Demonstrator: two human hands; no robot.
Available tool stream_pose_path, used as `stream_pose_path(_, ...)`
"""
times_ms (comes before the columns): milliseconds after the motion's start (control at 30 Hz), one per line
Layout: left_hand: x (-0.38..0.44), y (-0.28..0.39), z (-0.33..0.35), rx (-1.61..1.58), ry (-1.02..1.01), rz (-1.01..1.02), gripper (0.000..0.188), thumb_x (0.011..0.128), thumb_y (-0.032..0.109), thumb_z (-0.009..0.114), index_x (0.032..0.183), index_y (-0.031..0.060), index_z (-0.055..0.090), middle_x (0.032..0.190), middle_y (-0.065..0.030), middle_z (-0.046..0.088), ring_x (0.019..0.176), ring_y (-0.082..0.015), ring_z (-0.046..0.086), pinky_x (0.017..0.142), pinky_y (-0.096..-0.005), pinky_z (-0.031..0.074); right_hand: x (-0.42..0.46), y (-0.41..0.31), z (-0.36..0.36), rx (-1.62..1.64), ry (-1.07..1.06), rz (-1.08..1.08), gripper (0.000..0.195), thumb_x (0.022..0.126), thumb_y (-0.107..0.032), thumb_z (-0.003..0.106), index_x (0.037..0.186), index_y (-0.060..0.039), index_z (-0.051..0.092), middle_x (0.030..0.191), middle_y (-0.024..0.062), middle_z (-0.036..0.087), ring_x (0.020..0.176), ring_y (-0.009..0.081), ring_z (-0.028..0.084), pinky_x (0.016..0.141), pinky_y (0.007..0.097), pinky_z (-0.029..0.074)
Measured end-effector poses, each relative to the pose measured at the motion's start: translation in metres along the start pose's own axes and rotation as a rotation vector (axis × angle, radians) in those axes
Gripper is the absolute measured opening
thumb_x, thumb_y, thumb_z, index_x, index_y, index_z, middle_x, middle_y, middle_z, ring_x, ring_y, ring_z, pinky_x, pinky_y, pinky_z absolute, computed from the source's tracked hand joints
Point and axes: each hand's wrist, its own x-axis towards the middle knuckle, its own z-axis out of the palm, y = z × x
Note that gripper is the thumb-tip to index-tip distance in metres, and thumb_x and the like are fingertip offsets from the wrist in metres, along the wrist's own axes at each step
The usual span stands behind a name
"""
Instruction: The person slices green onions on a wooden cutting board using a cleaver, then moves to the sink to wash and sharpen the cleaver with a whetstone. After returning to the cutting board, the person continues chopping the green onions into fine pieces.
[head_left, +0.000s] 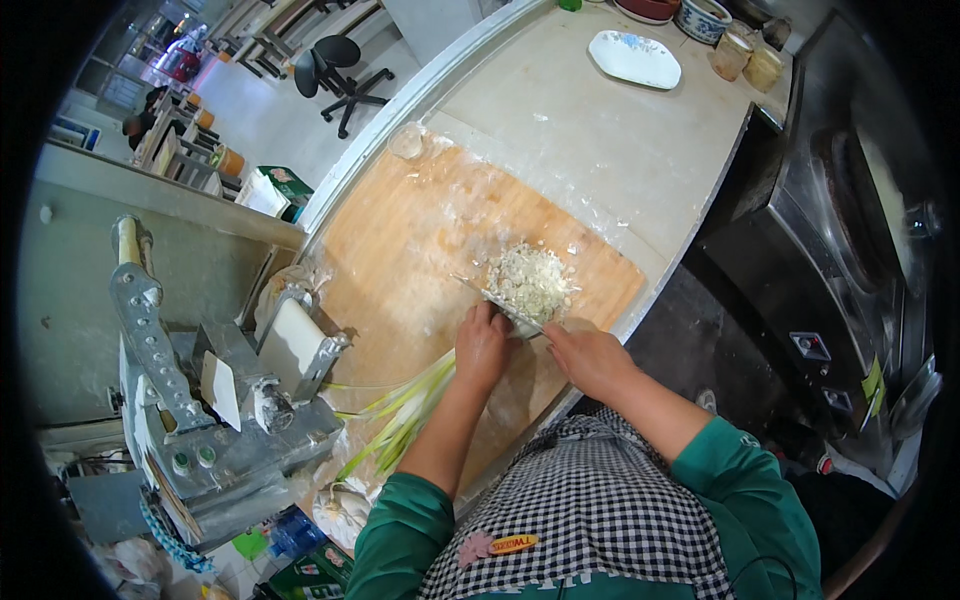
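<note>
My right hand (589, 360) is closed round the handle of a knife (514, 309), whose blade runs up and to the left. Close behind the blade, my left hand (484, 337) holds a bunch of green onions (405, 420); its fingers are curled and partly hidden by the knife. The long green stalks trail under my left forearm towards the lower left. On the far side of the blade lies a pile of chopped white onion pieces (531, 277). All this is on a floured wooden board (405, 225).
A metal dough machine (217, 435) stands left of the board. Beyond the board, the counter (555, 142) holds a white plate (634, 59), jars (731, 56) and a patterned bowl (702, 20). A small clear bowl (406, 141) sits at the board's far corner. Cooking equipment (795, 277) is at right.
</note>
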Motion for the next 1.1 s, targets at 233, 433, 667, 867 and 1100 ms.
stream_pose_path(233, 0.000, 0.002, -0.003, -0.045, -0.065, -0.059, 0.037, 0.064, 0.018, 0.083, 0.096, 0.0068, 0.070, 0.111, -0.0118, 0.059, 0.107, -0.0337, 0.056, 0.092, -0.0431, 0.048, -0.017, -0.019, -0.036, -0.033, -0.216, 0.129, 0.026, 0.099, -0.021, 0.049, 0.121, -0.0066, 0.051, 0.081, 0.0209, 0.067, 0.077, 0.0439, 0.065, 0.066, 0.0551, 0.050)
stream_pose_path(433, -0.004, 0.000, 0.000, -0.033, 0.014, -0.016, 0.033, 0.065, 0.017, 0.081, 0.094, 0.0086, 0.068, 0.109, -0.0115, 0.057, 0.107, -0.0334, 0.055, 0.090, -0.0441, 0.048, -0.001, -0.001, 0.015, -0.055, 0.001, 0.029, 0.025, 0.098, -0.023, 0.052, 0.119, -0.0088, 0.053, 0.082, 0.0187, 0.068, 0.077, 0.0423, 0.066, 0.064, 0.0535, 0.052)
stream_pose_path(667, -0.011, -0.001, 0.003, -0.118, 0.098, 0.000, 0.032, 0.066, 0.016, 0.083, 0.091, 0.0089, 0.064, 0.113, -0.0124, 0.051, 0.112, -0.0365, 0.046, 0.094, -0.0467, 0.042, -0.002, 0.016, 0.032, -0.019, 0.165, -0.061, 0.018, 0.095, -0.018, 0.054, 0.108, -0.0060, 0.053, 0.078, 0.0173, 0.067, 0.074, 0.0393, 0.066, 0.062, 0.0505, 0.051)
stream_pose_path(867, -0.011, -0.005, 0.002, -0.158, 0.111, 0.058, 0.031, 0.065, 0.012, 0.082, 0.085, 0.0067, 0.059, 0.106, -0.0137, 0.053, 0.104, -0.0362, 0.049, 0.091, -0.0462, 0.043, -0.004, 0.007, 0.006, 0.062, 0.106, -0.063, 0.021, 0.098, -0.022, 0.053, 0.111, -0.0052, 0.051, 0.077, 0.0186, 0.066, 0.073, 0.0413, 0.065, 0.060, 0.0525, 0.049)
stream_pose_path(1100, -0.007, -0.003, 0.001, -0.109, 0.056, 0.003, 0.027, 0.066, 0.014, 0.082, 0.086, 0.0062, 0.064, 0.108, -0.0142, 0.056, 0.106, -0.0369, 0.049, 0.092, -0.0466, 0.045, -0.016, -0.018, -0.019, 0.050, -0.024, 0.055, 0.025, 0.098, -0.022, 0.054, 0.117, -0.0057, 0.051, 0.078, 0.0202, 0.067, 0.075, 0.0432, 0.066, 0.063, 0.0536, 0.051)
